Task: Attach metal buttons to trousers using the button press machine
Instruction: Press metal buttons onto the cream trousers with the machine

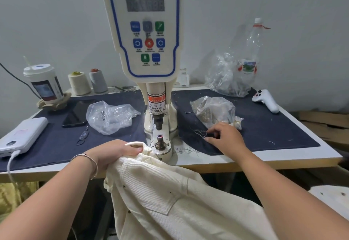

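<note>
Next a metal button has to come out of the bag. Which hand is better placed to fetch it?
Probably the right hand: its fingers rest on the dark mat beside the clear plastic bag of brass-coloured buttons. The left hand grips the cream corduroy trousers by the press die.

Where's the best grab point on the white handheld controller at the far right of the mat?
Take the white controller by its long lower handle, fingers closing across its width from above. It lies flat on the dark mat, handle angled toward the table's right edge and bare all round; the wider head with the red and black buttons sits nearer the plastic bags, so likely a worse hold.
</note>
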Demonstrator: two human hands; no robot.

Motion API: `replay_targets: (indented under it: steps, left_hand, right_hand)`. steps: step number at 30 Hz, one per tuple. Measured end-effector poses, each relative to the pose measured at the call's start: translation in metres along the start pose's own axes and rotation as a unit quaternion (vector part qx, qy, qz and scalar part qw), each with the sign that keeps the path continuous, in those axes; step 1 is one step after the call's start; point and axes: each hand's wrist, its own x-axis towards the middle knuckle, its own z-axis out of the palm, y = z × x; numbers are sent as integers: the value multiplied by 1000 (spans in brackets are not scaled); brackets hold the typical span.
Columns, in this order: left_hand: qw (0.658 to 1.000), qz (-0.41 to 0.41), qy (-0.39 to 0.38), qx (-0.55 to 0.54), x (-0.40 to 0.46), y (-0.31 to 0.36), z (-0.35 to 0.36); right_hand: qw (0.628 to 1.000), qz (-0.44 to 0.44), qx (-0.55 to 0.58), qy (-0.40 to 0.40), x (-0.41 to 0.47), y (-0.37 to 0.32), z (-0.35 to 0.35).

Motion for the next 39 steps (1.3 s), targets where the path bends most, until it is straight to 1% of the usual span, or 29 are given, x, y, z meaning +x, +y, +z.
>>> replay_targets:
  steps: [4,15,17,21,24,25,26,30,32,39]
  left_hand:
    - [1000,-3,-2,-2,1,0,-1]
    - [1000,2,-3,-23,-1,0,2]
    - [1000,3,-3,-22,-1,0,2]
    - [1000,9,4,-15,-2,0,1]
    - [1000,14,10,-9,-3,0,1]
    - [1000,14,12,-5,-4,0,1]
    - [1000,14,13,-1,-4,0,1]
    - [1000,17,24,10,-4,1,2]
    - [999,23,29,13,-3,0,3]
    - [999,23,24,16,-2,-1,1]
  right_hand:
    - [1000,7,7,-21,2,1,-1]
    - [999,-15,27,-8,0,2,1]
    - [999,-12,40,8,0,3,1]
    - [994,8,89,65,-4,-1,-1]
    - [977,22,171,127,-8,-14,-8]
    - [971,16,198,131,-10,-24,-11]
    - [970,4,215,116,-11,-37,-11]
    - [969,-77,234,-7,-15,-91,1]
    - [964,-96,244,-30,-15,-108,6]
    - [967,-94,225,-77,-9,-125,10]
